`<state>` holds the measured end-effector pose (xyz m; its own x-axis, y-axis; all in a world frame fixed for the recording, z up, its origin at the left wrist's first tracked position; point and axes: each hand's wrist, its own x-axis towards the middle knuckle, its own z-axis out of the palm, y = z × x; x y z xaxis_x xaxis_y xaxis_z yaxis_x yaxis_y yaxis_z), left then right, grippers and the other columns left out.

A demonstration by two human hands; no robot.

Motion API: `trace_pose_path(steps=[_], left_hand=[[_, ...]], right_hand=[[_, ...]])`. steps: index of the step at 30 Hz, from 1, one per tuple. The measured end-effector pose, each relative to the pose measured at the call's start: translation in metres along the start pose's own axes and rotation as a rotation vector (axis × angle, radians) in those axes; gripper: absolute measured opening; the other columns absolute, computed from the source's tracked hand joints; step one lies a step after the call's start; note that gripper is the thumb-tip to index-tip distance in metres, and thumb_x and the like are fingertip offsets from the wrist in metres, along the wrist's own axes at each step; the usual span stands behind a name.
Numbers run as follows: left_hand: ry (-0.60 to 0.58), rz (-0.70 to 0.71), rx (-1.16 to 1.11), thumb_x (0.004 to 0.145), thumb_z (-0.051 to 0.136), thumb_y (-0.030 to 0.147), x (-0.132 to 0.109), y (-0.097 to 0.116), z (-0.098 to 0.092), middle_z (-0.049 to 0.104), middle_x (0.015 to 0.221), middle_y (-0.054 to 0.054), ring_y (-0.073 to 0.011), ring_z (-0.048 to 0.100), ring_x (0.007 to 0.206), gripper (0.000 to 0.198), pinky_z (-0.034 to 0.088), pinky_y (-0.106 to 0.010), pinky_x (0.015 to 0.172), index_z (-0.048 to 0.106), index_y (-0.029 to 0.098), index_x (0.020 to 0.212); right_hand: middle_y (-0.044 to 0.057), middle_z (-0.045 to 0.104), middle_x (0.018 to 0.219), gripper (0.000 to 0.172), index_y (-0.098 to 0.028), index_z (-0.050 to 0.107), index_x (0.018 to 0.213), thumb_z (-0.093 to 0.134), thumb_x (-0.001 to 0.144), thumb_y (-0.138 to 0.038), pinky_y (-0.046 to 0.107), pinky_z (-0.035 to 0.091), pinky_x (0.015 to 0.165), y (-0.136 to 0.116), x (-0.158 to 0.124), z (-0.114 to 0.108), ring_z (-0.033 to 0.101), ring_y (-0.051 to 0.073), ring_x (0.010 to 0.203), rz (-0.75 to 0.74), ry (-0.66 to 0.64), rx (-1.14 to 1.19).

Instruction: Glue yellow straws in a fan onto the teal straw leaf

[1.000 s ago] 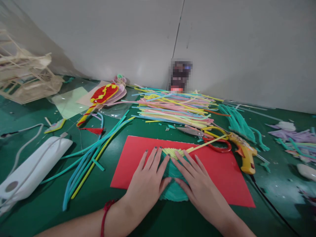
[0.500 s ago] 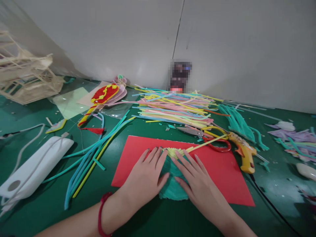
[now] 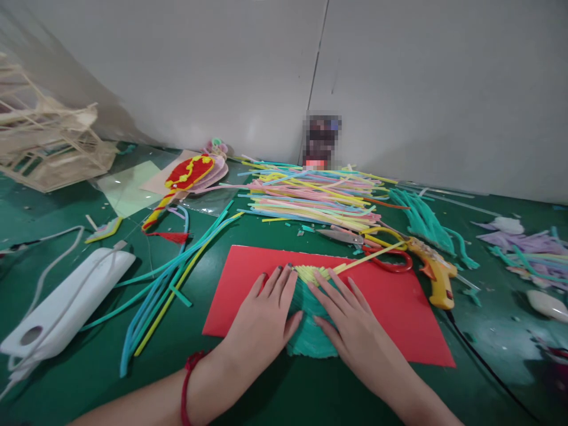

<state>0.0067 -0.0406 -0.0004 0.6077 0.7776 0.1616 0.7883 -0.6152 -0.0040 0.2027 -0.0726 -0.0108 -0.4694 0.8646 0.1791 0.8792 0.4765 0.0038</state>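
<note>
Both my hands lie flat, fingers stretched out, on a fan-shaped piece [image 3: 310,338] made of teal strips with a band of yellow strips at its top. The piece rests on a red sheet [image 3: 399,313] on the green table. My left hand [image 3: 265,319] presses its left side, with a red cord round the wrist. My right hand [image 3: 350,325] presses the right side. A long yellow strip [image 3: 373,255] runs from the piece's top toward the upper right.
A yellow glue gun [image 3: 437,272] and red-handled scissors [image 3: 390,260] lie right of the sheet. A heap of coloured strips [image 3: 310,195] sits behind it. Long teal and blue strips [image 3: 164,284], a white device [image 3: 66,302] and a red-and-yellow fan [image 3: 186,174] lie left.
Both hands stay pressed on the fan-shaped piece, with the left fingers drawn slightly closer together. The view has tilted a little.
</note>
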Motion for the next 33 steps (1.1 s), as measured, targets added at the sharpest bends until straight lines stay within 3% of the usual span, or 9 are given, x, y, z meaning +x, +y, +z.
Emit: trace_pose_path(steps=[17,24,33], left_hand=[[0.014,-0.017,0.039,0.096,0.032,0.046,-0.002,0.005,0.006,0.046,0.141,-0.016,-0.0289,0.047,0.127,0.056,0.041,-0.042,0.102,0.049,0.007,0.132],[0.067,0.014,-0.039,0.096,0.035,0.039,0.001,0.002,0.007,0.054,0.133,-0.018,-0.0291,0.051,0.122,0.049,0.041,-0.044,0.102,0.05,0.006,0.129],[0.152,0.0,-0.123,0.095,0.037,0.028,0.007,-0.008,0.007,0.064,0.121,-0.016,-0.0265,0.061,0.11,0.036,0.052,-0.043,0.091,0.052,0.009,0.121]], right_hand=[[0.0,0.038,0.148,0.048,-0.024,0.037,0.142,0.039,0.096,-0.036,0.049,0.04,0.104,-0.001,0.0,0.003,0.029,0.025,0.138,0.024,0.016,0.076],[0.003,0.039,0.147,0.048,-0.025,0.038,0.142,0.038,0.096,-0.036,0.049,0.038,0.105,-0.001,0.0,0.002,0.029,0.025,0.138,0.038,0.01,0.119],[0.0,0.037,0.148,0.048,-0.024,0.037,0.143,0.038,0.096,-0.035,0.049,0.041,0.103,-0.002,0.001,0.0,0.032,0.025,0.137,0.017,0.015,0.092]])
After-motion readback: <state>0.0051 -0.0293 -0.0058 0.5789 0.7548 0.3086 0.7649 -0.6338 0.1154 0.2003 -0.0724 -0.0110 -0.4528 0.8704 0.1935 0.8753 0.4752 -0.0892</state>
